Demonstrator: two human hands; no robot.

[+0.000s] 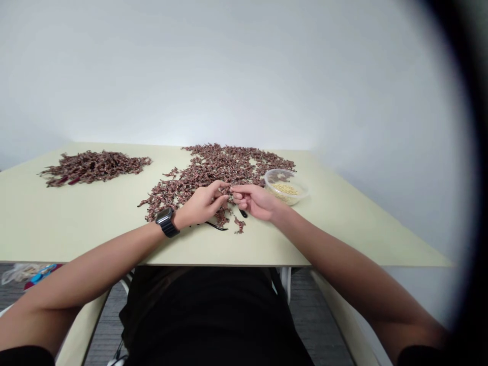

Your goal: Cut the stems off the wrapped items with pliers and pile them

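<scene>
Over the desk (244,249), we pinch a small brown piece (229,190) between left hand (204,204) and right hand (257,201).

Looks like a small workroom: a pale bench (343,223) against a plain wall (190,76), grey flooring (310,315) beneath it.

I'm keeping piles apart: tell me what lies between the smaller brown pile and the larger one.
The head view shows bare tabletop between the smaller pile and the larger pile, plus a stray clump near the latter.
</scene>
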